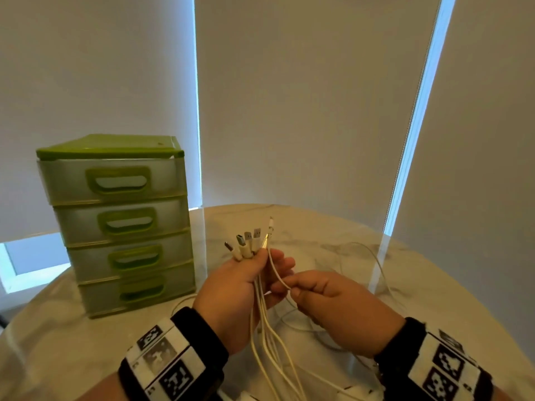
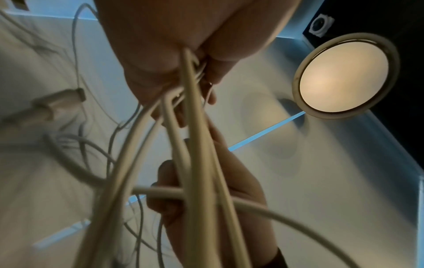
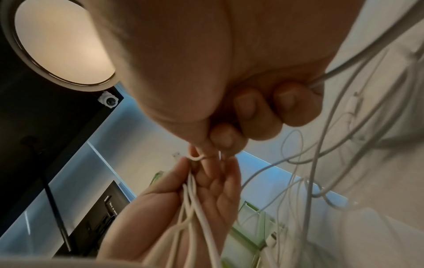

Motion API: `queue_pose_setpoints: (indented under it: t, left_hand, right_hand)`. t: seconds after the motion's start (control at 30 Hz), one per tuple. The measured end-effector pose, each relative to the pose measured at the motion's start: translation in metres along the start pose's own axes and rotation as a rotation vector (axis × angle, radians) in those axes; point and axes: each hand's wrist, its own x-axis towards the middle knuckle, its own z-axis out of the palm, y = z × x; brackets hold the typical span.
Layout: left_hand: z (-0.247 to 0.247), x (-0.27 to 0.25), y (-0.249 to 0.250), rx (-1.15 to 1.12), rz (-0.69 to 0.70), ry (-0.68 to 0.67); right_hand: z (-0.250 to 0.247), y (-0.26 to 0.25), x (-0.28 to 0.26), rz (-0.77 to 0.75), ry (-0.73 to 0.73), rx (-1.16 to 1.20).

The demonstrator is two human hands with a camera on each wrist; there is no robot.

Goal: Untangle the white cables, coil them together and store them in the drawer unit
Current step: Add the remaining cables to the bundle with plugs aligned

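My left hand (image 1: 246,282) grips a bundle of white cables (image 1: 266,328) above the table, with several plug ends (image 1: 246,244) fanned out above its fingers. The cords hang down from its palm toward me. My right hand (image 1: 315,293) pinches one thin white cable (image 1: 276,269) just right of the bundle; that cable's plug (image 1: 271,222) stands highest. In the left wrist view the cords (image 2: 195,163) run from my curled fingers (image 2: 160,78). In the right wrist view my right fingertips (image 3: 227,141) pinch the cable beside the left palm (image 3: 213,190). The green drawer unit (image 1: 121,224) stands at the left, all drawers closed.
The round marble table (image 1: 333,256) carries loose cable loops (image 1: 373,264) to the right of my hands and more slack (image 1: 312,328) under them. Pale roller blinds (image 1: 304,96) hang behind the table. A round ceiling lamp (image 2: 344,76) shows in both wrist views.
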Motion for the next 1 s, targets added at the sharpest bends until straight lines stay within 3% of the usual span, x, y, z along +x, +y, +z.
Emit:
queue_pose_setpoints:
  t: [0.27, 0.5, 0.6, 0.67, 0.73, 0.83, 1.0]
  left_hand:
    - [0.001, -0.003, 0.006, -0.201, 0.093, 0.008]
    - [-0.001, -0.006, 0.009, -0.234, 0.017, -0.116]
    - [-0.002, -0.006, 0.015, -0.26, 0.064, -0.101]
    - [-0.004, -0.007, 0.024, -0.286, 0.136, -0.056]
    - [-0.006, -0.01, 0.032, -0.31, 0.201, -0.031]
    - [-0.009, -0.017, 0.033, -0.27, 0.291, -0.005]
    - [-0.006, -0.018, 0.02, 0.017, 0.36, -0.028]
  right_hand:
    - [-0.007, -0.007, -0.015, 0.113, -0.237, 0.079]
    - [0.0, -0.005, -0.015, 0.106, -0.151, 0.148]
    - [-0.002, -0.003, -0.015, 0.139, -0.157, 0.239]
    - [-0.011, -0.004, -0.019, 0.186, -0.26, 0.101]
    - [-0.025, -0.007, -0.024, 0.283, -0.297, -0.179]
    - [-0.048, -0.006, -0.025, 0.336, 0.004, -0.435]
    - [-0.054, -0.007, -0.022, 0.183, 0.521, -0.261]
